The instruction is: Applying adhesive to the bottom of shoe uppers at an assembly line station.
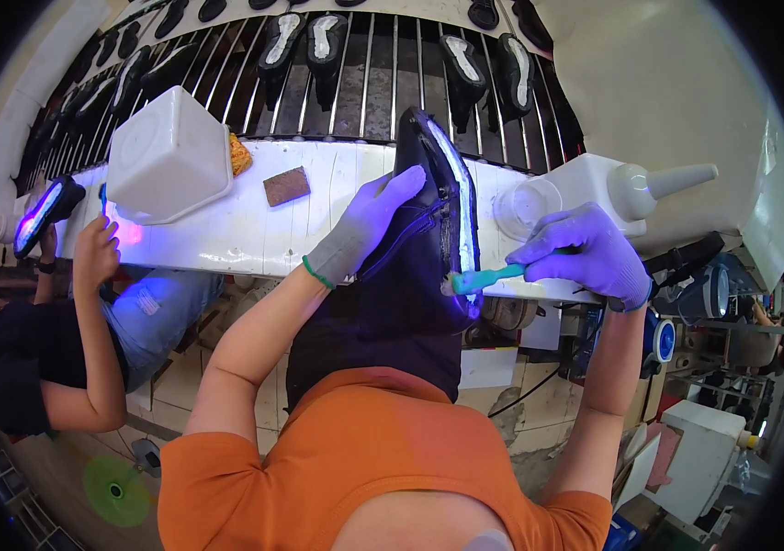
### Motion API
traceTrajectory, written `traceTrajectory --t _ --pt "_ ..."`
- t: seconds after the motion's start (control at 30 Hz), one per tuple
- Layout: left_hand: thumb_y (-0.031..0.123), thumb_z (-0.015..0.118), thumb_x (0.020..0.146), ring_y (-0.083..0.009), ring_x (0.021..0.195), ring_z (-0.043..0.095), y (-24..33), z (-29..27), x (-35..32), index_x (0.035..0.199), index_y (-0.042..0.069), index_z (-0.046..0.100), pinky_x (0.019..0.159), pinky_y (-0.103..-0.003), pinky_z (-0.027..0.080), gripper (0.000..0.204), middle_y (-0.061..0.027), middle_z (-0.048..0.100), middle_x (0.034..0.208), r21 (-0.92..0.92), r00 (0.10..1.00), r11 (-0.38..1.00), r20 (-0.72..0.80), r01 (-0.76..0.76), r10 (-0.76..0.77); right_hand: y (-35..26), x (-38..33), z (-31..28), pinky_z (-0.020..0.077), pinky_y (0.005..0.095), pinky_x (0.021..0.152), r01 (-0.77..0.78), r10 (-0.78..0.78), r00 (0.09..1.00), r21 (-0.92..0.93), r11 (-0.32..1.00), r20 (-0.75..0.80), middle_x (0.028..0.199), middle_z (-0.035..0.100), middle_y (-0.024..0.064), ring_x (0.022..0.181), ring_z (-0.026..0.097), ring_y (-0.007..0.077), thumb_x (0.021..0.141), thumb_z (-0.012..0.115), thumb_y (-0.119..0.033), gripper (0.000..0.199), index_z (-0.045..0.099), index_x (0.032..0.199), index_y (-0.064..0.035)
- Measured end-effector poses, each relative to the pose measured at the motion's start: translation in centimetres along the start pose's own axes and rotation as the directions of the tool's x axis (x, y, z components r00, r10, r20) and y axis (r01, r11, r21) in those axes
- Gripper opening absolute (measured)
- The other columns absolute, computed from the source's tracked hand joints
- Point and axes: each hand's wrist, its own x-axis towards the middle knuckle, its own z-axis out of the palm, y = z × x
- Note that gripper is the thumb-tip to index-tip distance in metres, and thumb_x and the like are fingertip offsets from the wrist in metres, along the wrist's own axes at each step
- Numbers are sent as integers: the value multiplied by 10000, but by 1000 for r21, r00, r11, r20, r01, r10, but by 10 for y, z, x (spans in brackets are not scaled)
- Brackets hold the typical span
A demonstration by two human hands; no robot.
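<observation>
Orange shirt (364, 450) seen nearest in the head view, black boot (424, 248) clasped by gloved left hand (378, 209) at the near edge of white bench (254, 243), teal brush (493, 275) (tip at the boot's pale sole (464, 211)) grasped by gloved right hand (585, 253).

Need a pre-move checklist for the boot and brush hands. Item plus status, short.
1. Boot held by the left hand: ok, gloved hand grips the upper.
2. Brush held by the right hand: ok, fingers closed around the teal handle.
3. Bristles on the sole edge: cannot tell; the brush head overlaps the sole's near end, but contact is unclear.
4. Pale strip evenly covered: cannot tell, violet glare hides detail.
5. Right hand free of the clear tub: cannot tell, they overlap in this view.
6. Co-worker's hand out of the way: ok, well off to the left.
</observation>
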Motion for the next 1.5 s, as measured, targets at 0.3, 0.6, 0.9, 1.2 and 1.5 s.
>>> traceTrajectory --t 0.3,0.6,0.9,1.2,1.5 --pt "388 463 986 -189 986 651 -18 -4 2 1263 14 536 905 -320 521 471 -127 642 1148 -122 928 923 118 366 -352 4 14 -9 487 291 632 46 -54 985 55 997 164 724 694 114 651 644 174 653 800 -26 262 745 907 10" --pt "356 521 970 -126 893 641 -57 6 -6 1191 79 583 788 -270 539 360 -66 654 1058 -77 965 978 193 195 -178 2 28 -9 471 261 602 22 -54 975 146 989 217 720 690 96 654 638 135 643 816 -24 270 750 903 4" --pt "236 614 937 -197 715 651 -25 36 -37 1189 38 603 618 -308 522 321 -123 653 868 69 791 946 530 318 -305 -3 37 -14 477 263 613 25 -73 965 192 981 251 724 693 90 654 643 139 634 828 -52 274 753 893 -2" --pt "227 730 849 -80 381 485 21 88 -77 877 38 656 349 -226 363 205 -27 542 534 157 908 938 243 310 -341 3 43 -17 481 267 626 61 -103 966 177 982 239 724 696 92 663 647 141 639 830 -58 271 750 891 2" --pt "227 734 844 -88 374 482 4 72 -77 888 35 650 349 -227 367 214 -27 532 526 56 890 942 313 330 -331 5 42 -23 481 265 614 49 -97 924 137 989 370 729 697 93 647 643 142 645 819 -25 262 751 898 -4"
